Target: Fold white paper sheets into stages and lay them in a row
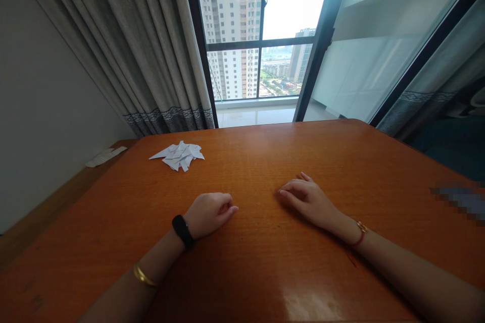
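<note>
1. In the head view, the left hand (207, 216) is at or just above the brown table (246, 161). Its fingers are curled inward, and the thumb points toward the right hand (312, 205). I cannot tell whether these fingers press against the palm, and I see no object in them.
2. In the same view, the fingers of the right hand are bent loosely, and the thumb comes near to the index finger. One other finger sticks out a little on the far side. Whether the thumb and index tips touch, I cannot tell.
3. The torn white paper (182, 155) lies in a small heap on the table, beyond the left fingers and slightly to their left. Neither hand touches it. It is well apart from the right fingers.
4. Behind the left fingers, the wrist wears a black band (182, 231) and, farther up the arm, a gold bangle (142, 276). Behind the right fingers there is a red bracelet (359, 235).
5. Far ahead of both hands stands a window (261, 44). A grey curtain (151, 50) hangs ahead of the left fingers, toward their left.
</note>
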The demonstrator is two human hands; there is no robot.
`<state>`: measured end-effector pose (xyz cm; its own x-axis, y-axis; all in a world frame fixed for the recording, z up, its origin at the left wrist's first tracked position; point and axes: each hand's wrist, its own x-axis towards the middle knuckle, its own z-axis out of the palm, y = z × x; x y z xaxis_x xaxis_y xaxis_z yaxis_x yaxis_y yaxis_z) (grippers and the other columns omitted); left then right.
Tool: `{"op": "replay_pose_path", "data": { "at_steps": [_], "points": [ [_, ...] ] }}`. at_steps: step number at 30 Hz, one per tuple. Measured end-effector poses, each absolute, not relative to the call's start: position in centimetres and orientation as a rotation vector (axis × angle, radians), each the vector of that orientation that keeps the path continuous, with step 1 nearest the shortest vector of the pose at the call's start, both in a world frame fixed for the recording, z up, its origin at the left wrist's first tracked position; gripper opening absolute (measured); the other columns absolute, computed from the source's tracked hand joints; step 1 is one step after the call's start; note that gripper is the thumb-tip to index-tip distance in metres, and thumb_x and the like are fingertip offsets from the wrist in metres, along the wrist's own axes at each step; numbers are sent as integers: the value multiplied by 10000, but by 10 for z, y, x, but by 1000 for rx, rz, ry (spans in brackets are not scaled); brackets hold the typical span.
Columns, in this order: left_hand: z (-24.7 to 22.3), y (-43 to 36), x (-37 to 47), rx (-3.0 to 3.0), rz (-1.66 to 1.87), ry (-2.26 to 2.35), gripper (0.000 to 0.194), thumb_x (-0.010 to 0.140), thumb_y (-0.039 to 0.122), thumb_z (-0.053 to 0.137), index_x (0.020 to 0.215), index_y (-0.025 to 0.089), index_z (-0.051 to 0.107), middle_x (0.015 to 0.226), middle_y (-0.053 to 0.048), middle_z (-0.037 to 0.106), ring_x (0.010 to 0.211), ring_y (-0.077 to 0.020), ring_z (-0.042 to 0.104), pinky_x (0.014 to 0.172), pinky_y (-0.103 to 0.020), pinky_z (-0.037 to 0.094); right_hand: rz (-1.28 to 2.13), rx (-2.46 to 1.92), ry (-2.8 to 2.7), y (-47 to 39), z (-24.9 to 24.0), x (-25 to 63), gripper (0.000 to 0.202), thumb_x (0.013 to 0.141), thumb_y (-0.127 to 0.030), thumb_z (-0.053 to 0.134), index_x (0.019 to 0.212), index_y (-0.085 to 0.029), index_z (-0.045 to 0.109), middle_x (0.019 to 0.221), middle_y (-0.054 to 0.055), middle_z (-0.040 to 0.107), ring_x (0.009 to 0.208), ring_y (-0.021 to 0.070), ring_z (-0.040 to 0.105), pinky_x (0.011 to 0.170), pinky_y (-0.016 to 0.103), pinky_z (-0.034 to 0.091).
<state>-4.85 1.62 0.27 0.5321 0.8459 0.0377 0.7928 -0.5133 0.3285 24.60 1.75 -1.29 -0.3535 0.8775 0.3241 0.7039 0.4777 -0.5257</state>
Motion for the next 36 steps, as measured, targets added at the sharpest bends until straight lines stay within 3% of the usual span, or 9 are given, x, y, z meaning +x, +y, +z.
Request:
{"op": "replay_pose_path", "data": {
  "at_steps": [36],
  "points": [
    [1, 17, -49, 2507, 270, 1369, 255, 891, 418, 471, 796, 212, 588, 710, 8, 624, 634, -132, 551, 575, -235, 324, 415, -1319, -2169, 17, -12, 244, 202, 901, -371, 497, 826, -256, 646, 862, -25, 707, 804, 159, 635, 1081, 533, 158]
  ]
}}
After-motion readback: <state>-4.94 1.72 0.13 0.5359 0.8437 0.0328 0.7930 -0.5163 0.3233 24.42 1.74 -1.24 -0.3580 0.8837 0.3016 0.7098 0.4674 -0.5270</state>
